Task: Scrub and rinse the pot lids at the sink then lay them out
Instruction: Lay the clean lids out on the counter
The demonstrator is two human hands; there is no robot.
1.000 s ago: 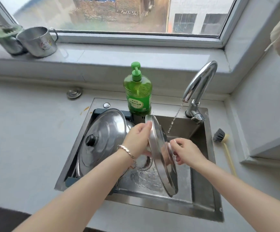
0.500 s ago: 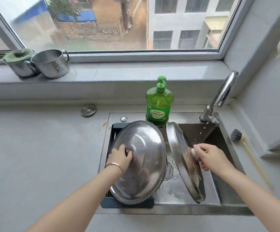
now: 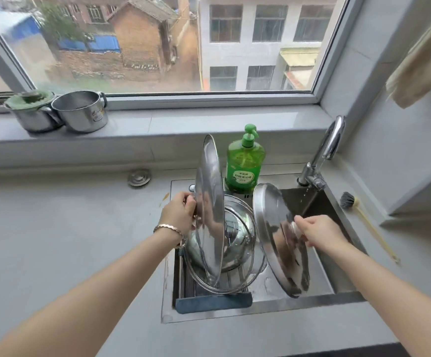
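soap bottle (image 3: 244, 161) behind sink (image 3: 260, 309), faucet (image 3: 322, 155) right

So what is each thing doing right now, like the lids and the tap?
left hand: holds the left steel lid
left steel lid: upright on edge over the rack
right hand: grips the right steel lid's knob
right steel lid: tilted on edge in the sink
glass lid: lying in the rack
tap: only dripping
soap bottle: upright
brush: lying on the counter

Bright daylight through the window (image 3: 157, 45); wide-angle edges bend.
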